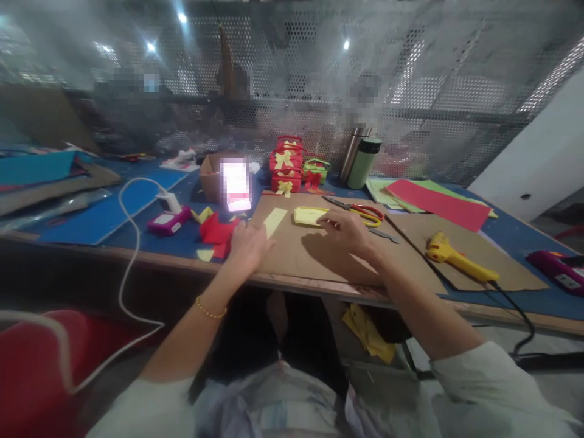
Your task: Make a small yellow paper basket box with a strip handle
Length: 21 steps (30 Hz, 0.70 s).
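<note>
My left hand (246, 246) lies on the left edge of a brown cardboard sheet (319, 255), fingers loosely curled, beside red paper scraps (216, 234). A yellow paper strip (274, 221) lies just beyond it. My right hand (347, 232) hovers over the cardboard with fingers bent, its fingertips close to a folded yellow paper piece (308, 215). Red-handled scissors (360, 211) lie right behind that hand. Whether either hand grips anything is unclear.
A yellow glue gun (454, 258) lies on cardboard at right. A lit phone (236, 184) leans on a small box. Red and green gift boxes (287, 164), two flasks (364, 161), coloured paper sheets (435, 202), and a charger with white cable (170, 201) sit around.
</note>
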### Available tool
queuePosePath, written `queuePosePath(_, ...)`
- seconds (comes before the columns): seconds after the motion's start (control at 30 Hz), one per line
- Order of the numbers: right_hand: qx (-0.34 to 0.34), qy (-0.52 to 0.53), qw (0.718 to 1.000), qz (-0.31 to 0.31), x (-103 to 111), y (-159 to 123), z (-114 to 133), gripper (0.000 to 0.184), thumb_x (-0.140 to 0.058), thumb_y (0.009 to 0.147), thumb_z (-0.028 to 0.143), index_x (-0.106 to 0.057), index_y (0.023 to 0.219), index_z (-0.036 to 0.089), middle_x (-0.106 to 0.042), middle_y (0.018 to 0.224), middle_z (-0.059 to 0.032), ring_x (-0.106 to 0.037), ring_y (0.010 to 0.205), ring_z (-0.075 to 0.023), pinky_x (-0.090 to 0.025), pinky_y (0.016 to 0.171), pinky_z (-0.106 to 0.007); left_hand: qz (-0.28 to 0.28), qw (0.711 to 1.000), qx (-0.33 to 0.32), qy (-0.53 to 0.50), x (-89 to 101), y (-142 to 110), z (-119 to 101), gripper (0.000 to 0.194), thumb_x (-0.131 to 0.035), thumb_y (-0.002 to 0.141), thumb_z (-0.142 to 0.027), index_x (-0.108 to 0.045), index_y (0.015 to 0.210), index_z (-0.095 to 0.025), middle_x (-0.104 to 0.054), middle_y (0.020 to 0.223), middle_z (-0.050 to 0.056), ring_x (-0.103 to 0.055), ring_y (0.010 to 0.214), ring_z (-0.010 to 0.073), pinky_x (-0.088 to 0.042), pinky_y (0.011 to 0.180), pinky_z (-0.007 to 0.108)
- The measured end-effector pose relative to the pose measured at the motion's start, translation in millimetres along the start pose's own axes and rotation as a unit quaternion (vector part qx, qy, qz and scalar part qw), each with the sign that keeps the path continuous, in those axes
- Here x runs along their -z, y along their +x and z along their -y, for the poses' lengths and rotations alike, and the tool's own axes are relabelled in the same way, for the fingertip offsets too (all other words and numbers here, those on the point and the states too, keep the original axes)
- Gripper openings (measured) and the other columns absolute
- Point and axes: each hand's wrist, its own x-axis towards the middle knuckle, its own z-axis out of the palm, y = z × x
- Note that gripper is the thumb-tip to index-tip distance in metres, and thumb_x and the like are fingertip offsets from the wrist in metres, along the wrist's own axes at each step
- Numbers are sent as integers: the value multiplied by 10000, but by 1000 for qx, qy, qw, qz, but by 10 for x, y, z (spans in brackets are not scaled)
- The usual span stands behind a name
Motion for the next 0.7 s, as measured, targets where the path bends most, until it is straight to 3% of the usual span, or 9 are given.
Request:
queuePosePath(0.07,-13,8,999,-34,27,-42,-46,234,-562,931,275,-783,897,208,-773,897,-79,-686,795,-220,-497,741,-322,-19,1000,-8,0,-3,-6,-20,395,-610,975,-376,-711,1240,-100,-752,1155,247,-625,1149,411,-450,930,462)
queuePosePath(0.2,-47,-25,997,-57,-12,-164,-117,245,-542,942,261,-779,921,205,-790,888,-89,-694,817,-235,-486,751,-327,-7,1000,-3,10,22,-71,-116,302,-544,978,-223,-724,1180,-88,-761,1101,256,-657,1107,409,-435,929,496)
queuePosePath(0.43,-7,-73,995,66,-109,-190,-42,236,-549,1002,236,-770,919,228,-803,1021,-100,-717,942,-233,-481,830,-315,-13,999,36,-8,95,4,-261,452,-548,927,-122,-603,1368,-36,-725,1191,286,-645,1178,417,-451,944,496)
queuePosePath(0.63,6,-101,992,75,-95,-201,-58,260,-521,1027,225,-755,914,216,-787,993,-87,-700,904,-214,-471,796,-300,2,990,81,-112,65,177,-74,562,-510,929,-92,-557,1488,-112,-704,1305,238,-676,1210,376,-505,1023,486)
queuePosePath(0.7,24,-109,992,52,-118,-206,-67,275,-500,1037,229,-757,941,210,-772,978,-92,-686,889,-217,-476,793,-310,-28,978,93,-186,88,176,39,593,-492,927,-88,-549,1515,-134,-702,1346,214,-667,1247,355,-516,1053,469)
